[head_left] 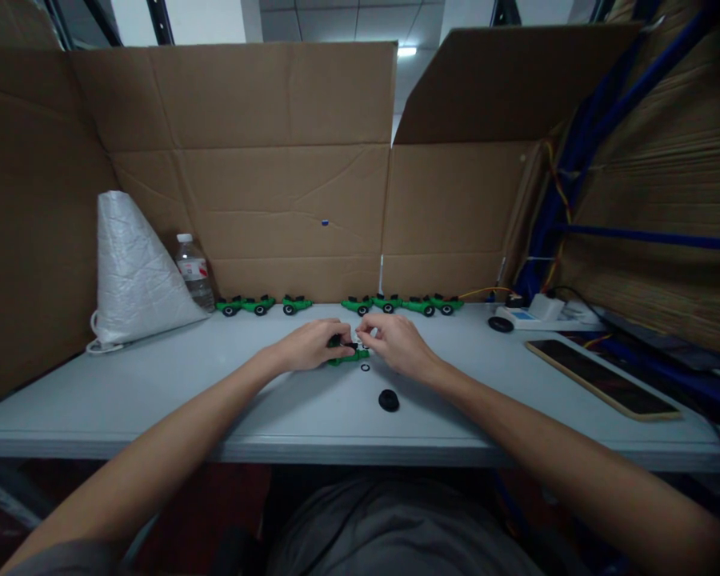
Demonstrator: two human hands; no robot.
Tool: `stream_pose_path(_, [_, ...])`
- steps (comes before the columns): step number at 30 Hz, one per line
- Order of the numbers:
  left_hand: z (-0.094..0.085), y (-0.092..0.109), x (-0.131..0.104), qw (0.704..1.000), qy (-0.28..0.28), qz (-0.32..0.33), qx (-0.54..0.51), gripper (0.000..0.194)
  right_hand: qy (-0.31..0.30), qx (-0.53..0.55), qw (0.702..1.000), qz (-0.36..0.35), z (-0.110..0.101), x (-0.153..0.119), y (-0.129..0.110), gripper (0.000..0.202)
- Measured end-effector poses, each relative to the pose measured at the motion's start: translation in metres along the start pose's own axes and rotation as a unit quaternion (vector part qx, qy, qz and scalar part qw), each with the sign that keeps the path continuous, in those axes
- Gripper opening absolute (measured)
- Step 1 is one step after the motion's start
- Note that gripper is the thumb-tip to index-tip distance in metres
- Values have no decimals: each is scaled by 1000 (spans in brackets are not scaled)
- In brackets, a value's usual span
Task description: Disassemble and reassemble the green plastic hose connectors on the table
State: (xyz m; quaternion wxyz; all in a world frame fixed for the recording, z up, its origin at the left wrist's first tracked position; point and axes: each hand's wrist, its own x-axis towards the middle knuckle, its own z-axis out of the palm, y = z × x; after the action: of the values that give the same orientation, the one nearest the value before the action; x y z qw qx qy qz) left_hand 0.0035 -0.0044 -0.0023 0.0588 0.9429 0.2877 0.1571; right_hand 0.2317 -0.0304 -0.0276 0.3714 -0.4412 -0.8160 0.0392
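At the middle of the table my left hand (pixel 315 344) is closed on a small green toy car (pixel 349 357), which sits low against the tabletop. Just right of it, my right hand (pixel 393 342) is pinched, thumb and fingertips together at the car's right end. Whatever lies between those fingertips is too small to make out. A small dark ring (pixel 366 368) lies below the car. Nearer the front edge is a round black wheel-like piece (pixel 388 401). My fingers hide much of the car.
Several green toy cars (pixel 387 305) line the back by the cardboard wall (pixel 288 184). A silvery bag (pixel 135 272) and a water bottle (pixel 193 270) stand back left. To the right are a phone (pixel 600 378), a black disc (pixel 501 324) and a power strip (pixel 549 314) with cables.
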Motion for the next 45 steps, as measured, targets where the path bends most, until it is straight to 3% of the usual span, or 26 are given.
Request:
stream_pose_path(4, [1,-1,-2,1000,9,6,-3,28,10,8,1000,-27,0,1,0,13])
stream_pose_path(10, [1,-1,-2,1000,5,3,-5,26,6,3,1000,-30,3,1,0,30])
stream_pose_path(22, [4,-2,0,1000,14,15,7,23,-2,73,994,-87,2,1,-2,15])
stream_pose_path(28, [5,-4,-1,1000,18,19,13,24,-23,154,985,-68,6,0,-3,19])
stream_pose_path(33, [6,-5,-1,1000,21,15,3,26,-38,156,986,-52,5,-2,-4,23])
stream_pose_path(45, [6,-3,-1,999,27,21,-9,25,-36,120,987,-103,7,-4,0,25])
